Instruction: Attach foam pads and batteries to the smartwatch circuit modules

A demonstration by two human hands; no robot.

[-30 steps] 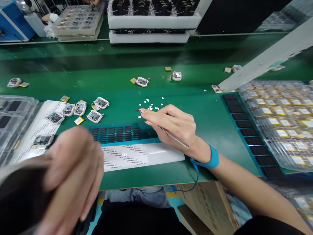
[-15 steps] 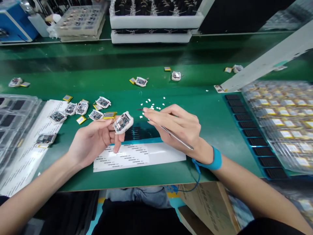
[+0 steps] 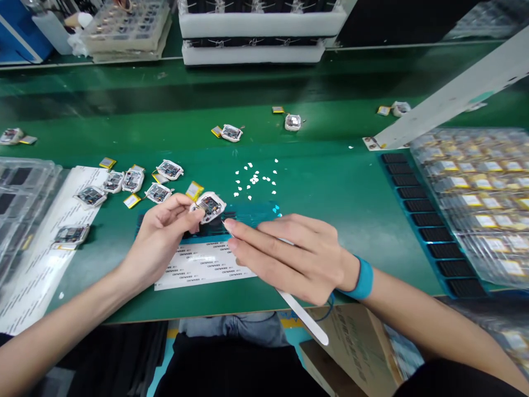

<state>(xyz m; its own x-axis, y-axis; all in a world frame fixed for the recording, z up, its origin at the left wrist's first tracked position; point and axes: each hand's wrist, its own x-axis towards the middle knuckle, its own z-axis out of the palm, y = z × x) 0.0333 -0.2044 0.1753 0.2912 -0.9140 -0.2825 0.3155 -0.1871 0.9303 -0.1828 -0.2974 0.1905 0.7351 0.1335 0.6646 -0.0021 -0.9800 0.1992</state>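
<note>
Green bench mat (image 3: 322, 187); white flecks (image 3: 254, 180); teal wrist strap (image 3: 364, 279); yellow battery (image 3: 194, 191); white-cased circuit module (image 3: 210, 207)

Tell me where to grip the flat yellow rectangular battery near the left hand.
Pinch the flat yellow rectangular battery by its long edges from above: it lies thin and flat on the green mat, with the left hand on its near side.

The left arm (image 3: 58, 344) reaches in from the lower left of the frame, its hand (image 3: 159, 237) raised near the middle with the fingers curled and pinched together. From the lower right corner comes the right forearm (image 3: 430, 325), wrist nearly straight, the right hand (image 3: 293, 256) angled down with long fingers stretched side by side, their fingertips (image 3: 233, 234) just beside the left hand
</note>
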